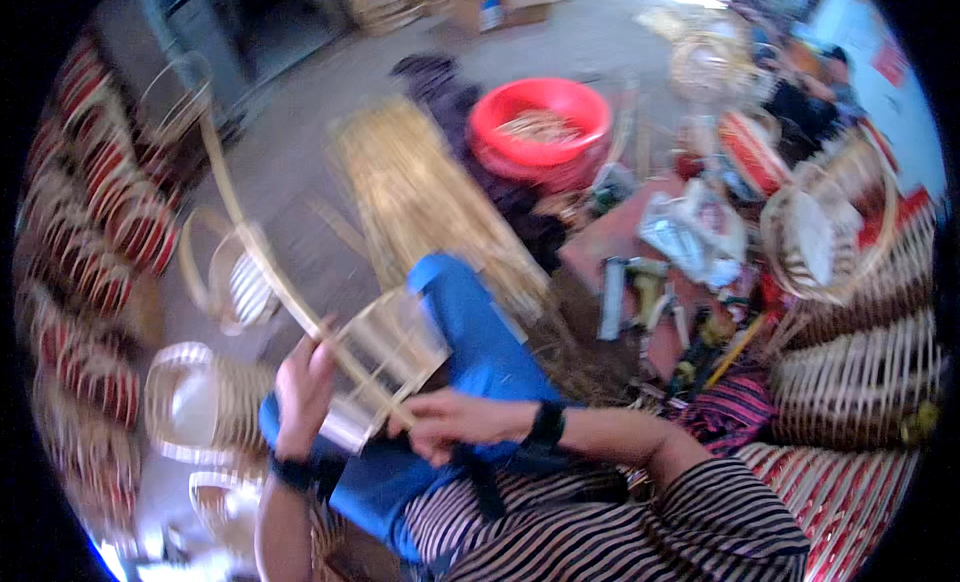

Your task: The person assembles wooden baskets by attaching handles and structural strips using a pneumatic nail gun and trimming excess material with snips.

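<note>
A long pale bamboo strip (278, 280) slants from the upper left down across my lap. My left hand (303, 387) is closed around it partway along. My right hand (450, 422) pinches its lower end, near the rim of a small woven basket (395, 337). This unfinished, open-slatted basket rests on my legs, between the two hands. Motion smears the picture, and my fingers hide how the strip meets the basket's edge.
Stacked red-and-tan baskets (135, 222) line the left; more baskets (850, 382) stand at the right. A bundle of bamboo strips (420, 192) lies ahead, beside a red basin (540, 112) holding small pieces. Tools and plastic bags (690, 232) clutter a low board at the right.
</note>
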`<state>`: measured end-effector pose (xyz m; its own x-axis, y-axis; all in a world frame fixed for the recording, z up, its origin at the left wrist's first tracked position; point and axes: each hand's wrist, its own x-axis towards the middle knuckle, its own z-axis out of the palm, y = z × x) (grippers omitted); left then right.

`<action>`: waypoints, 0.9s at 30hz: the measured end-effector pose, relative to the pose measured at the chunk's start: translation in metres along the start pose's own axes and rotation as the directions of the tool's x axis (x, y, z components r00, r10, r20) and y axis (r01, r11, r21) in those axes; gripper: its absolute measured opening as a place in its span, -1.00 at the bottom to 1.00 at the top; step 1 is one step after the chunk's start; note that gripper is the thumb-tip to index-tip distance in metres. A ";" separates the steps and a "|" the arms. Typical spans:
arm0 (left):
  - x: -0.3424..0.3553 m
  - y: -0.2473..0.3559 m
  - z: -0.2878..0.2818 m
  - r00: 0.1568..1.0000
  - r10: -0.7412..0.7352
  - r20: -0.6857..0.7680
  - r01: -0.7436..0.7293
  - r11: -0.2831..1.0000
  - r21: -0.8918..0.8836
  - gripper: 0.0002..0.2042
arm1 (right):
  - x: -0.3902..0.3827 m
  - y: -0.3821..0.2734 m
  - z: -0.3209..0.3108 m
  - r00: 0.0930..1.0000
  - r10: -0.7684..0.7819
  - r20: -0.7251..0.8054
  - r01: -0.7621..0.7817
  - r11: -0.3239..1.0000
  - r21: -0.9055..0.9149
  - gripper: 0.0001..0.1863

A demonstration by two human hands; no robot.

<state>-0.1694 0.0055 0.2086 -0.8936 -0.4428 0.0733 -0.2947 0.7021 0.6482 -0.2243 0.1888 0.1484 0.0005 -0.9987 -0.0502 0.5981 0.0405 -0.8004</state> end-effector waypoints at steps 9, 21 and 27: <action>-0.042 -0.006 -0.013 0.992 -0.124 0.040 0.127 0.985 -0.114 -0.80 | -0.090 -0.010 -0.062 0.728 -0.244 -0.641 0.085 0.959 -0.269 -0.82; -0.090 0.000 -0.051 0.991 -0.131 -0.010 0.128 0.983 -0.134 -0.77 | -0.179 -0.140 -0.285 -0.192 -0.641 -0.743 -0.630 0.661 -0.407 -0.59; -0.105 0.016 -0.045 0.978 -0.207 -0.031 0.207 0.978 0.009 -0.73 | -0.112 -0.066 -0.222 0.240 -0.372 -0.897 -0.427 0.789 -0.441 -0.72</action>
<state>-0.0652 0.0378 0.2456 -0.8024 -0.5956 -0.0386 -0.4763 0.5999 0.6428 -0.4419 0.3041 0.0736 -0.9409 -0.2282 -0.2502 0.1181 0.4713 -0.8740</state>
